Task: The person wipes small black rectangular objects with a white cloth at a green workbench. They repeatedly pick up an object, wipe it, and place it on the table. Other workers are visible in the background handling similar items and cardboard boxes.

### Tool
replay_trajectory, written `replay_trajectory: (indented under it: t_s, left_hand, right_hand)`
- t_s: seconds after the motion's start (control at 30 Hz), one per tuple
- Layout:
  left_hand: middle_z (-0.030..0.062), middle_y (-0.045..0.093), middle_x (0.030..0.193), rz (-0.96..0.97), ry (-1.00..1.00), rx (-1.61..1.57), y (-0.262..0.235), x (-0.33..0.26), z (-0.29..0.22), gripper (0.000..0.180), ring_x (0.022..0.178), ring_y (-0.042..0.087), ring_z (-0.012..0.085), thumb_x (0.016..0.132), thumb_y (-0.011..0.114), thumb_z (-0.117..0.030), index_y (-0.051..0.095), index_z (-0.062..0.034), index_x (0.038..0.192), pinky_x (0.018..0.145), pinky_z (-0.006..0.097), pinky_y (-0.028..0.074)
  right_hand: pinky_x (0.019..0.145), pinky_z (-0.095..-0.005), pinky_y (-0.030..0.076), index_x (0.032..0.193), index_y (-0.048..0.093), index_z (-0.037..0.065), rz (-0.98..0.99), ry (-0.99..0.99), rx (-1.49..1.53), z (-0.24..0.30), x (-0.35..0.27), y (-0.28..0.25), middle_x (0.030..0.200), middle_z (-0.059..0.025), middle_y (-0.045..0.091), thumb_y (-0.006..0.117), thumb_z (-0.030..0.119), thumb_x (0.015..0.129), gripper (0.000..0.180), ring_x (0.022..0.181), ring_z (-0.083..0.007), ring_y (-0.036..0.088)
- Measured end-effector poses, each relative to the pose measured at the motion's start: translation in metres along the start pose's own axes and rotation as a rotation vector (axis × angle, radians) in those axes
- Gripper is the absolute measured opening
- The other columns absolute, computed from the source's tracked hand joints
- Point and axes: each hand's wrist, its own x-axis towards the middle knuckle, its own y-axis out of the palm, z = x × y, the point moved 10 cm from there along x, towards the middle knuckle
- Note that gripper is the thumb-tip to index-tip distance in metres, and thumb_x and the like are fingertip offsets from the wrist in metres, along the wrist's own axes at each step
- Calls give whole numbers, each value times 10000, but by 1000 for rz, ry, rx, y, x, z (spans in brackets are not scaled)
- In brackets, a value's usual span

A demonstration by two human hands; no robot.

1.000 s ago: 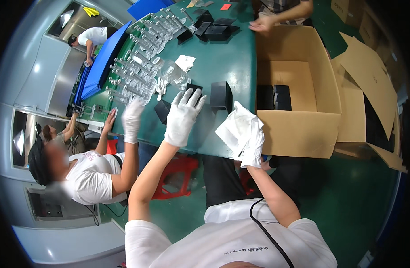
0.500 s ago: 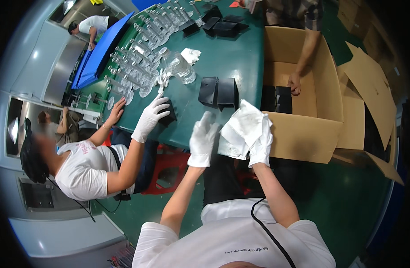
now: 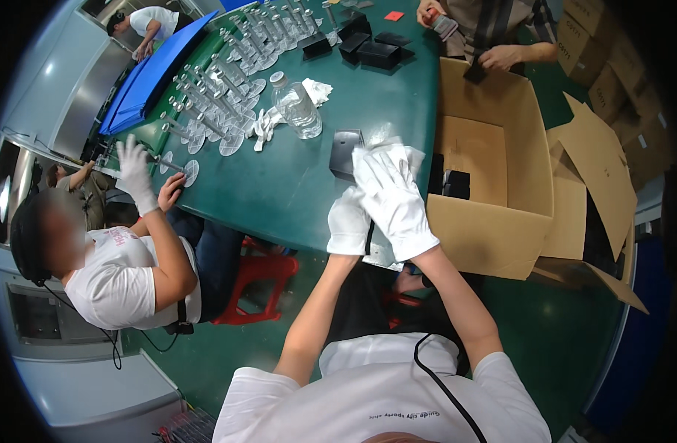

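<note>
A person in a white shirt looks down at both gloved hands at the near edge of a green desk (image 3: 294, 184). The right hand (image 3: 394, 199) lies flat, fingers spread, pressing on a white cloth (image 3: 408, 153) at the desk edge; whether it grips the cloth or only rests on it cannot be told. The left hand (image 3: 349, 221) sits just beside it, lower, fingers curled down over the desk edge, touching a thin sheet (image 3: 381, 255) that shows below the two hands. What lies under the hands is hidden. Just beyond the fingertips stands a small black box (image 3: 346, 151), partly covered by the cloth.

To the right, touching the desk, is a large open cardboard carton (image 3: 493, 177). Low inside it sit dark boxes (image 3: 456, 183), only partly visible behind the near wall. Its flaps hang open to the right.

Further back on the desk stand a clear plastic bottle (image 3: 295, 111), a spare white glove (image 3: 266, 124), rows of clear stands with metal posts (image 3: 220, 88), and more black boxes (image 3: 375, 48). A blue tray (image 3: 150, 74) lies along the far left edge.

A seated person at the left reaches a gloved hand (image 3: 134, 166) towards the stands. Another person's hands (image 3: 493, 55) work at the carton's far side, cut off by the top edge.
</note>
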Motion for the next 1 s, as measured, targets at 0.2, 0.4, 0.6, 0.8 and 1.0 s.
replay_trajectory:
  t_s: [0.2, 0.4, 0.6, 0.8, 1.0]
  left_hand:
    - [91, 628, 751, 166, -241, -448, -8, -1, 8, 345, 689, 613, 297, 942, 611, -336, 688, -51, 1120, 631, 416, 469]
    - [-96, 429, 626, 316, -978, -1471, 40, 11, 40, 271, 512, 327, 42, 951, 663, -421, 591, -177, 857, 495, 231, 281]
    - [104, 517, 658, -32, -316, -426, -24, 41, 35, 223, 602, 525, 312, 972, 625, -317, 611, -96, 944, 586, 390, 444]
    - [261, 667, 889, 211, -227, -22, -20, -10, 0, 265, 818, 656, 456, 944, 594, -282, 644, -30, 1009, 716, 512, 547]
    - [218, 664, 881, 162, -191, -13, -22, -13, -15, 207, 824, 662, 409, 855, 676, -200, 641, -11, 934, 746, 479, 539]
  right_hand:
    - [1176, -470, 325, 1332, 611, 68, -78, 74, 33, -10, -2, 4, 1430, -125, 550, 677, 222, 881, 482, 1385, -315, 454]
    - [1159, -445, 346, 1320, 614, 42, -61, 113, 61, -9, -1, 18, 1421, -143, 549, 683, 190, 898, 453, 1377, -326, 454]
    - [1157, -410, 349, 1314, 614, 24, -105, 115, 193, -17, 2, 17, 1395, -149, 562, 643, 83, 921, 398, 1352, -306, 476]
    - [1213, -388, 244, 1332, 596, 75, -147, 240, 497, -29, -6, 19, 1454, -105, 541, 434, 70, 1019, 353, 1414, -283, 424]
    - [1076, -351, 455, 1346, 529, -75, -240, 858, 1758, -81, -11, 26, 1378, -157, 581, 514, 469, 1025, 632, 1226, -238, 597]
